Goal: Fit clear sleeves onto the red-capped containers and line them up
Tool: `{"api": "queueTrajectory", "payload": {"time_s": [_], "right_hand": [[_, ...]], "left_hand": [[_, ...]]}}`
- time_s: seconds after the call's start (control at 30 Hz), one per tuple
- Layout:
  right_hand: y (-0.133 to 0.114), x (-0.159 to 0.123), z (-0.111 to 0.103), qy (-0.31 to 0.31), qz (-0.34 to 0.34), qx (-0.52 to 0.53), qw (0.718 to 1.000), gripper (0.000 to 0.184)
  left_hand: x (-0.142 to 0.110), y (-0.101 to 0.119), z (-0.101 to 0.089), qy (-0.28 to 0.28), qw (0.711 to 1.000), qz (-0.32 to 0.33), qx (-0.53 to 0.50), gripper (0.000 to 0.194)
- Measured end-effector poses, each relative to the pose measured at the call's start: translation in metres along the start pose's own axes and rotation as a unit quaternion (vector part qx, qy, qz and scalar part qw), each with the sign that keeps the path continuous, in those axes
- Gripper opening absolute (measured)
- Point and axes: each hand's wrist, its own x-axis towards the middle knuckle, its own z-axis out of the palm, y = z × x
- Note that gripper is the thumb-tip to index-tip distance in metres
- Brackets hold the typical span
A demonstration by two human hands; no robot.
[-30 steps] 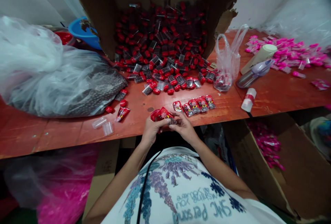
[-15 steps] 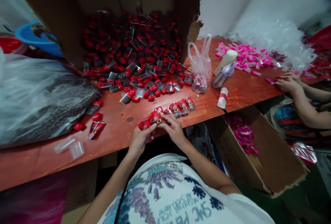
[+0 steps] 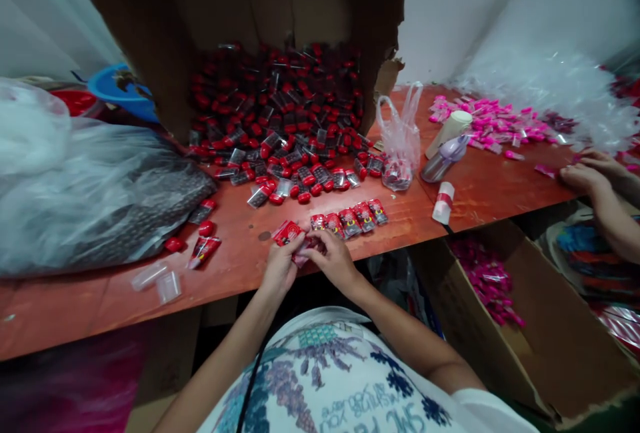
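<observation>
In front of my body, my left hand [image 3: 281, 265] is closed on a red printed packet [image 3: 289, 232], held between thumb and fingers at the table's front edge. My right hand [image 3: 336, 261] is pinched close beside it, its fingertips on a small dark-and-red piece [image 3: 315, 243] partly covered by the fingers. Just beyond the right hand lies a neat slanting row of red printed packets [image 3: 351, 219]. Farther back, a large heap of small clear containers with red caps [image 3: 295, 133], filled with something dark, spills from a cardboard box [image 3: 225, 3] on its side.
A clear sack of dark beads [image 3: 140, 199] lies left, near clear plastic pieces [image 3: 169, 286]. To the right stand a knotted plastic bag [image 3: 399, 169], a bottle [image 3: 443, 158] and a white-and-red roll [image 3: 443, 203]. Another person's hands [image 3: 590, 173] work by pink pieces [image 3: 500, 119].
The view has shifted, so the table sits lower and farther right. My hands have turned the red packets; the front printed one at my right fingertips is gone from there, and the row looks longer.
</observation>
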Motion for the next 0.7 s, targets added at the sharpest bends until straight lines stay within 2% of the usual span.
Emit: {"api": "queueTrajectory", "payload": {"time_s": [0.1,0.2,0.3,0.4,0.53,0.7], "right_hand": [[0.001,0.007,0.009,0.013,0.022,0.029,0.999,0.018],[0.003,0.013,0.012,0.009,0.030,0.029,0.999,0.023],[0.001,0.016,0.015,-0.003,0.021,0.040,0.999,0.028],[-0.002,0.022,0.015,-0.025,-0.003,0.049,0.998,0.028],[-0.003,0.032,0.011,-0.051,-0.064,-0.055,0.995,0.035],[-0.001,0.039,0.007,-0.123,-0.099,-0.165,0.974,0.042]], "left_hand": [[0.000,-0.001,-0.002,0.024,1.000,0.008,-0.013,0.025],[-0.001,0.002,-0.007,0.058,0.998,0.006,-0.010,0.028],[-0.001,0.006,-0.013,0.067,0.998,-0.018,0.005,0.030],[0.001,0.009,-0.018,0.070,0.996,-0.058,-0.003,0.025],[0.005,0.012,-0.023,0.053,0.995,-0.084,-0.015,0.021],[0.008,0.014,-0.021,0.051,0.997,-0.039,-0.039,0.023]]}}
